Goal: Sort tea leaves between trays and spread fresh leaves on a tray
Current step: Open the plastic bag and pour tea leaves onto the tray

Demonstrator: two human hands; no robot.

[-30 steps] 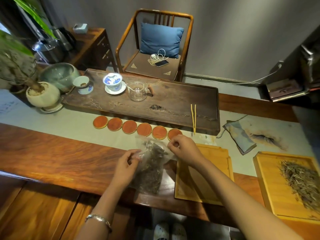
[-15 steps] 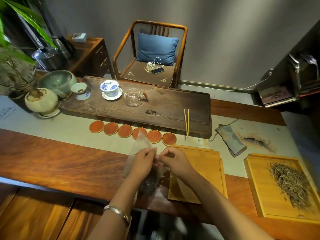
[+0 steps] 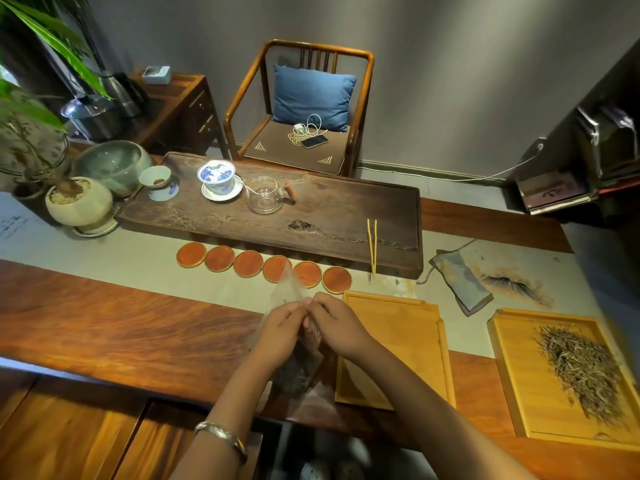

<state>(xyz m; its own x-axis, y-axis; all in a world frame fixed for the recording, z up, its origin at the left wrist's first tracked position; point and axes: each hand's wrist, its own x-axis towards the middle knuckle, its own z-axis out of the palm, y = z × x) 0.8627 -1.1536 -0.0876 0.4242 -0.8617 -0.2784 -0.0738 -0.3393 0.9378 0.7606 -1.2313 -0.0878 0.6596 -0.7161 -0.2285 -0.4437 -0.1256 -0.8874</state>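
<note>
A clear plastic bag of dark tea leaves (image 3: 298,365) hangs over the table's near edge. My left hand (image 3: 278,332) and my right hand (image 3: 337,327) are pressed close together, both pinching the bag's upper part; its loose top sticks up above my fingers. Just to the right lies an empty light wooden tray (image 3: 408,337). A second light tray (image 3: 509,368) at the far right carries a spread heap of pale dry tea leaves (image 3: 581,365).
A dark wooden tea board (image 3: 346,216) holds a blue-white lidded cup (image 3: 218,178), a glass pitcher (image 3: 265,199) and yellow tongs (image 3: 372,244). Several orange coasters (image 3: 249,263) line its front. A folded cloth (image 3: 460,282) lies right; a potted plant (image 3: 78,202) stands left.
My hands have come together from either side of the bag's mouth and now pinch it in the middle; the bag has narrowed and hangs lower over the table edge.
</note>
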